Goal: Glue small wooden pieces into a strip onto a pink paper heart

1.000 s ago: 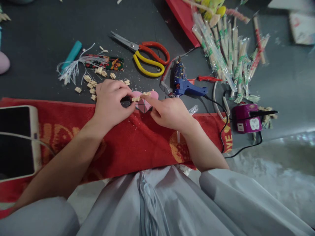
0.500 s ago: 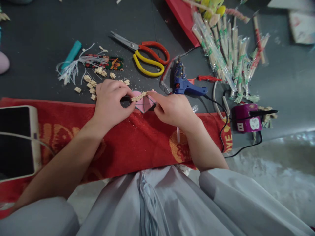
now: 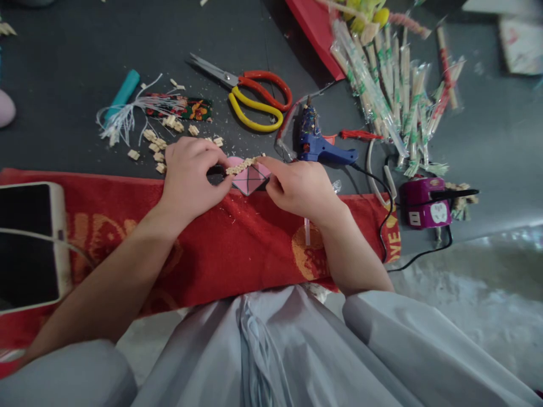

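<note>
A pink, roughly heart-shaped piece (image 3: pixel 248 182) with dark crossing lines lies between my hands at the red towel's far edge. A row of small pale wooden bits (image 3: pixel 241 165) runs along its upper part. My left hand (image 3: pixel 193 172) is closed on the piece's left edge, thumb and forefinger pinching at the row's end. My right hand (image 3: pixel 299 186) has its forefinger on the right end of the row and its other fingers curled in by the piece's right edge. The fingertips partly hide both ends.
Loose wooden bits (image 3: pixel 156 144) lie beyond my left hand. Scissors (image 3: pixel 254 102) with red and yellow handles and a blue glue gun (image 3: pixel 316 141) are farther back. Wrapped sticks (image 3: pixel 394 85) and a purple power socket (image 3: pixel 425 203) are at right. A white-framed tablet (image 3: pixel 31 246) rests on the towel (image 3: pixel 237 243).
My right hand has shifted very slightly at the right end of the wooden row, with the pink piece tilting a little. My left hand keeps its pinch.
</note>
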Demonstrator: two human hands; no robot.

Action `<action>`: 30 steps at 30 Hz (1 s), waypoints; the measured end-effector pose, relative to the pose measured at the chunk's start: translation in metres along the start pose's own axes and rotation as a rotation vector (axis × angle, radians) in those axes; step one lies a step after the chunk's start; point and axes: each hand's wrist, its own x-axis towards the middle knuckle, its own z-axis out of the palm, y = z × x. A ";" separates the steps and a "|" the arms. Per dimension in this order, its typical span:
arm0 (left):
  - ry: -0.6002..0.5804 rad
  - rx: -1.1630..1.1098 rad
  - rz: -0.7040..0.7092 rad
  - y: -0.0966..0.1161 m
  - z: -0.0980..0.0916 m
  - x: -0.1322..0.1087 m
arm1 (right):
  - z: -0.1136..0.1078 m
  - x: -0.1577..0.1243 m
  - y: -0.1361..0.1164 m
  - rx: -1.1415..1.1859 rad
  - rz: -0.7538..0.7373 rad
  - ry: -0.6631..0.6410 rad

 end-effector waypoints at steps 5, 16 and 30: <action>0.017 -0.011 -0.001 0.000 0.001 0.000 | 0.001 0.000 0.000 -0.003 -0.001 -0.009; 0.016 -0.015 0.008 -0.001 0.001 -0.001 | -0.002 0.000 -0.001 0.001 0.002 -0.026; -0.035 -0.005 -0.003 0.003 -0.005 0.001 | -0.002 0.000 -0.001 -0.011 -0.007 -0.028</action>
